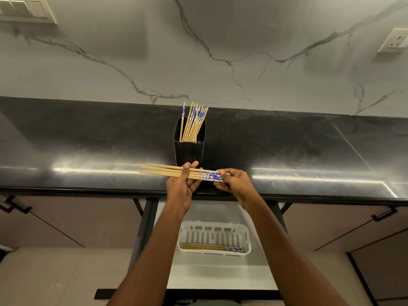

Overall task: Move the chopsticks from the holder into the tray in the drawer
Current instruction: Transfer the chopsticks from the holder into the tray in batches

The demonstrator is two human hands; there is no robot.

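There were no words, numbers or signs that could be read. The blue and white marks on the thin wooden chopsticks (208,175) were too small to make out.

We hold both bare arms up and forward from the bottom of the view, and they converge toward the middle. Our left hand (180,188) has its thumb laid across the bundle of chopsticks (163,171) and its fingers curled behind it, gripping near mid-length. Our right hand (237,184) is just beside it, fingertips pinching the patterned end of the same bundle. The two hands are close but apart.
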